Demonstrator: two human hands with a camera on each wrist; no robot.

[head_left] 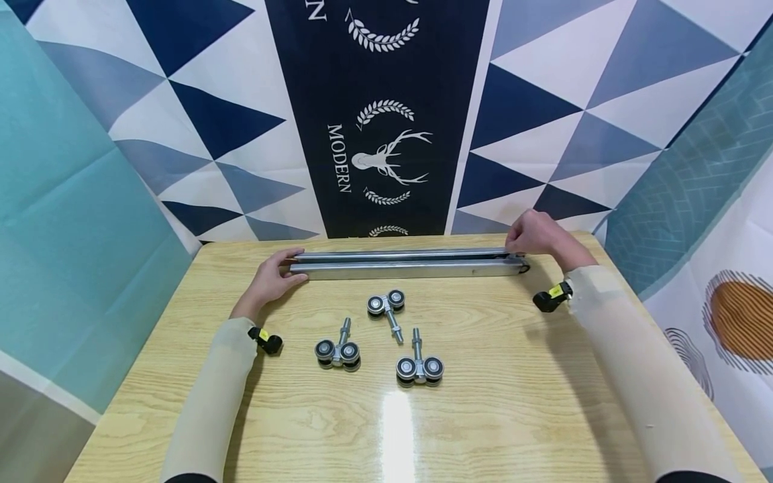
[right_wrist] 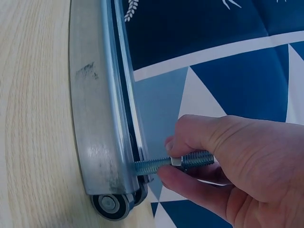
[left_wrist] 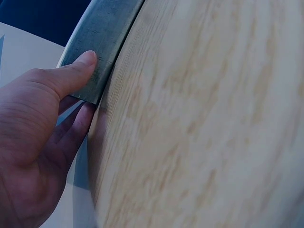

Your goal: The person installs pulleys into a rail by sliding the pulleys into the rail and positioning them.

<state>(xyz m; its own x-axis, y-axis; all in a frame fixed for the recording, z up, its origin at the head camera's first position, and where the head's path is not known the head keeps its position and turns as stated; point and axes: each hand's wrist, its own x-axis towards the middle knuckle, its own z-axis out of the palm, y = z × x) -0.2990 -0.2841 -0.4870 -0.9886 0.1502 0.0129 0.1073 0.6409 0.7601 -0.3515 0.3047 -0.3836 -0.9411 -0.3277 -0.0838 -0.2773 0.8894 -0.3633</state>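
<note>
A long metal track (head_left: 410,271) with a slot along its top lies near the back of the table. At its left end my left hand (head_left: 270,280) grips it, the thumb pressed on the front wall (left_wrist: 102,40) and the other fingers behind and under the edge. By the right end, my right hand (head_left: 536,232) pinches the threaded bolt (right_wrist: 151,166) of a roller hanger between thumb and fingers. The bolt sticks up out of the slot, and one hanger wheel (right_wrist: 109,205) shows just beyond the track's end; the rest of its rollers are partly hidden by the track.
Three more roller hangers lie in front of the track: one (head_left: 387,305) nearest it, one (head_left: 338,353) to the left and one (head_left: 419,370) to the right. The wooden table (head_left: 501,416) meets a patterned cloth (head_left: 241,154) at the back.
</note>
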